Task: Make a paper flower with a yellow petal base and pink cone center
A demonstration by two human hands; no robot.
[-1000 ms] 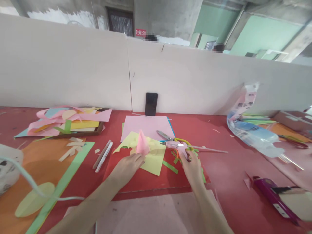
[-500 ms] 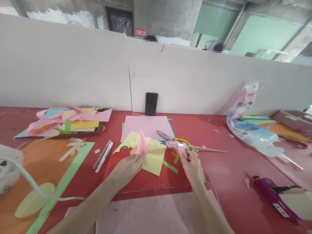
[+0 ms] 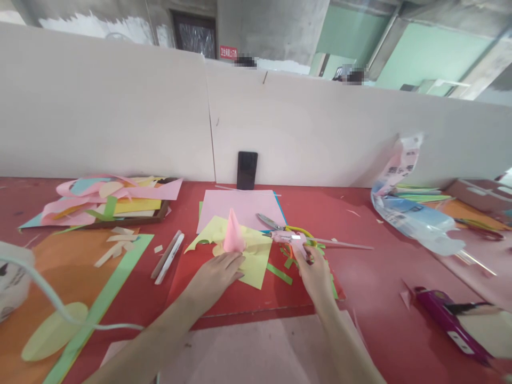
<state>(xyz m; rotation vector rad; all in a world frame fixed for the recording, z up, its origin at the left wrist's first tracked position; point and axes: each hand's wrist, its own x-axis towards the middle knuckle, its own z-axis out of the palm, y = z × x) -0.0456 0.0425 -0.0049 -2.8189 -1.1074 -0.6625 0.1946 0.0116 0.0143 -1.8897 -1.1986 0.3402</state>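
A pink paper cone stands upright in front of me, on a pale yellow rounded paper piece. My left hand is closed at the near side of its base, fingers together; they hide the exact contact. A yellow paper sheet with a cut edge lies beneath. To the right, my right hand is wrapped around the handle of a pink glue gun, its nozzle pointing left towards the cone. A long glue stick sticks out behind it. Scissors with yellow handles lie just beyond the gun.
Green paper scraps lie on a red sheet. A phone leans on the white partition. Two pens and a tray of coloured paper are left. A white cable crosses there. A purple device sits right.
My left hand has shifted slightly right and towards me at the cone's base, with more of its fingers showing. The cone looks a little turned. My right hand and the glue gun stay nearly still.
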